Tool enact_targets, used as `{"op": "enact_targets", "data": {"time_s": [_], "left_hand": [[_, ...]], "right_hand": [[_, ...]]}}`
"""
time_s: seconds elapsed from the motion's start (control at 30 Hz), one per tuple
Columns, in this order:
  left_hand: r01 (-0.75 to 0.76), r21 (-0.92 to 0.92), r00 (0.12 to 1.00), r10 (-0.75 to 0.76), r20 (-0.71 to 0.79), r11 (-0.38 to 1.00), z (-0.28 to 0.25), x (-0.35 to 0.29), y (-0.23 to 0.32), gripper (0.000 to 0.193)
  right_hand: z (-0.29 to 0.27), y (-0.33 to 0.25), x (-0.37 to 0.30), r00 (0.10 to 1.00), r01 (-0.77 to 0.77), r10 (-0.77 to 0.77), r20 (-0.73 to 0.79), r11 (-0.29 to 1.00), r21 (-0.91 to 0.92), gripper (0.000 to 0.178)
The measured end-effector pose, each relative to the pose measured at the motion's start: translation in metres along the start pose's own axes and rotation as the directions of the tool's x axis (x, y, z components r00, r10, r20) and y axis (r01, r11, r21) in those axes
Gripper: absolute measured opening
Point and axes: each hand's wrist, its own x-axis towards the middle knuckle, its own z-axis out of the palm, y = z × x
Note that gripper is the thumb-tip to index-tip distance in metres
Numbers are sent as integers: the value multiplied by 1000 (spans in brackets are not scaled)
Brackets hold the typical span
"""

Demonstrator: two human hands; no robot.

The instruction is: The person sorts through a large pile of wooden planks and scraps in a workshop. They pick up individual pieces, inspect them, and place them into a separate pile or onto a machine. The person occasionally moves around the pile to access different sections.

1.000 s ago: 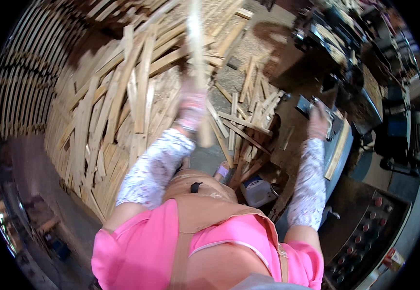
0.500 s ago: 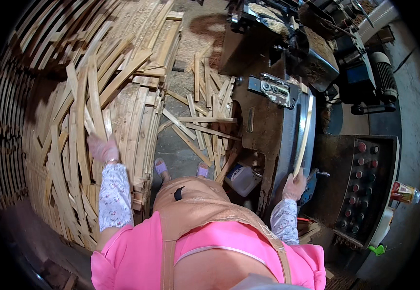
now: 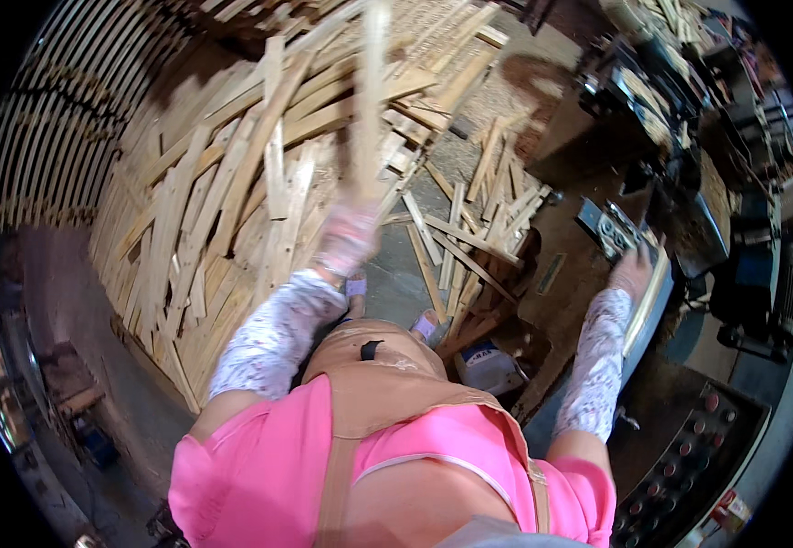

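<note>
Around the rim, a workshop with concrete floor (image 3: 396,297), and, at ten o'clock, one rack of stacked slats (image 3: 86,119). Just inside that rack, one big pile of wooden strips (image 3: 186,183), too many to count. Near the centre toward one o'clock, one smaller heap of offcuts (image 3: 474,239), likewise beyond counting. From one to four o'clock, one brown machine (image 3: 547,306); at three, one dark motor (image 3: 789,283); at four, one panel (image 3: 675,420) with rows of round buttons. Below centre toward five o'clock, one white jug (image 3: 492,373). Two purple sandals (image 3: 424,324) near the middle.

Left hand (image 3: 349,239), blurred, just off centre toward ten o'clock, arm stretched forward: closed around one long stick (image 3: 369,100), upward to twelve o'clock, over the pile's edge. Right hand (image 3: 632,272) at three o'clock, arm nearly straight, fingers bent over one pale strip (image 3: 644,310) along the machine's bed (image 3: 663,297); cannot tell whether gripping or only resting.

Between pile and machine, a narrow lane of floor, crowded by offcuts toward one o'clock. Wider bare floor at eight o'clock, beyond the pile's edge.
</note>
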Motion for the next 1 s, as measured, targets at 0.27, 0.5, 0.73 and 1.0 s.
{"op": "enact_targets", "data": {"time_s": [0.27,0.5,0.73,1.0], "left_hand": [[-104,-96,895,135,425,990,58,22,64,54],[513,714,844,-128,-521,477,-144,62,-130,84],[509,749,851,-378,-365,424,-172,61,-105,76],[-50,840,760,526,383,-540,-98,40,-124,19]], "right_hand": [[99,-182,-142,806,-434,140,575,800,414,45],[-138,-50,-211,983,-175,174,-64,752,-636,49],[-142,66,-179,969,-100,-154,-193,472,-876,21],[46,-72,-27,996,66,-54,75,985,-158,42]]}}
